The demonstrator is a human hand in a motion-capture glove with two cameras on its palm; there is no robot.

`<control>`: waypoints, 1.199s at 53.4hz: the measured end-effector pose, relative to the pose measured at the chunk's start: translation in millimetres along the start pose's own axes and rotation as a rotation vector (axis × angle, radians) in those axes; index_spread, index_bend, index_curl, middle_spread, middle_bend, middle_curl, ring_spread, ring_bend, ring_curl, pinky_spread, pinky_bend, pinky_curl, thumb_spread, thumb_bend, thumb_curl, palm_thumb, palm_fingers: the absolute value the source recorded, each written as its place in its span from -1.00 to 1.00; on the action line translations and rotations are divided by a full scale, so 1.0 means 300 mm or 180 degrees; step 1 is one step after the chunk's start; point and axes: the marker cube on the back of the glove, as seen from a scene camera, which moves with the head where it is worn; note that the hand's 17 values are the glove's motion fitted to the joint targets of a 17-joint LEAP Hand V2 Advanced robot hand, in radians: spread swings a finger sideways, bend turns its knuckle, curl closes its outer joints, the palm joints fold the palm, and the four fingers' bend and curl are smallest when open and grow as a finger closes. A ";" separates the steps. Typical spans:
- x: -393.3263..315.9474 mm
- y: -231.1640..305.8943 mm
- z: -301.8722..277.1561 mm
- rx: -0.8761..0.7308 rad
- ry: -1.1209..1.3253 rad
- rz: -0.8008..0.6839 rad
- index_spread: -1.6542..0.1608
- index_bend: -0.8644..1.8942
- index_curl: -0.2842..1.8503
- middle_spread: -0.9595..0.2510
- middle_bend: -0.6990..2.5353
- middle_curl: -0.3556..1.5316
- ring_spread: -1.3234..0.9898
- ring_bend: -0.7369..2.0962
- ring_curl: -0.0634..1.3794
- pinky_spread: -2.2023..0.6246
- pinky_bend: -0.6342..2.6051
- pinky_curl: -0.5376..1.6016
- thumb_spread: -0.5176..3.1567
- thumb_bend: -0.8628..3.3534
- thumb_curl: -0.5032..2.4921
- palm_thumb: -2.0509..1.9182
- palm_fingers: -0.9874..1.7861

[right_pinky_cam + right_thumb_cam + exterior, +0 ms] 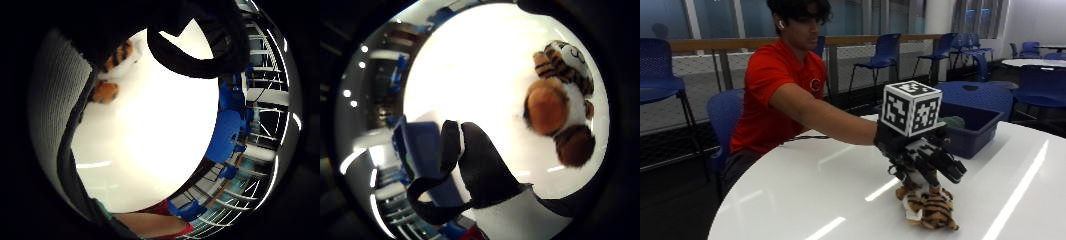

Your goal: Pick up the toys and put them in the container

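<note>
Outside view: one tiger toy (pixel 930 210) on white table (pixel 806 200), directly beneath gloved right hand (pixel 926 162), fingers spread. One blue container (pixel 973 131) behind, apart

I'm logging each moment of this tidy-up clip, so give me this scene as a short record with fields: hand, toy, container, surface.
hand: gloved right hand reaches out over the tiger, fingers pointing down above it; no grasp can be seen
toy: striped tiger plush lies on the table under the hand, outside the bin
container: blue bin stands on the table beyond the hand; something green shows inside
surface: white round table
</note>
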 end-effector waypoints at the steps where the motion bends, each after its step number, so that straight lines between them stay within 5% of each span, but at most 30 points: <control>1: 0.007 -0.009 0.006 -0.0016 -0.0041 0.0010 0.49 -0.25 -0.43 0.56 -0.49 -0.32 0.16 -0.36 -0.44 0.63 -0.12 -0.22 -0.12 -0.63 -0.55 -0.02 -0.39; 24: 0.016 -0.098 0.126 -0.0413 -0.0560 0.0134 0.46 -0.26 -0.42 0.56 -0.51 -0.39 0.17 -0.37 -0.51 0.64 -0.02 -0.16 -0.10 -0.62 -0.55 0.00 -0.37; 44: 0.039 -0.052 0.147 -0.0995 0.0203 0.0266 0.45 -0.24 -0.43 0.64 -0.52 -0.47 0.21 -0.27 -0.49 0.57 0.19 -0.09 -0.03 -0.57 -0.48 0.11 -0.35; 56: 0.008 -0.039 0.162 -0.0478 0.0430 0.0439 0.43 -0.23 -0.41 0.71 -0.53 -0.53 0.09 -0.01 -0.40 0.35 0.23 -0.14 0.03 -0.54 -0.43 0.18 -0.06; 64: 0.006 -0.033 0.172 0.0025 0.0491 0.0308 0.42 -0.22 -0.35 0.51 -0.43 -0.47 -0.10 0.09 -0.31 0.28 0.17 -0.14 -0.01 -0.50 -0.35 0.30 0.17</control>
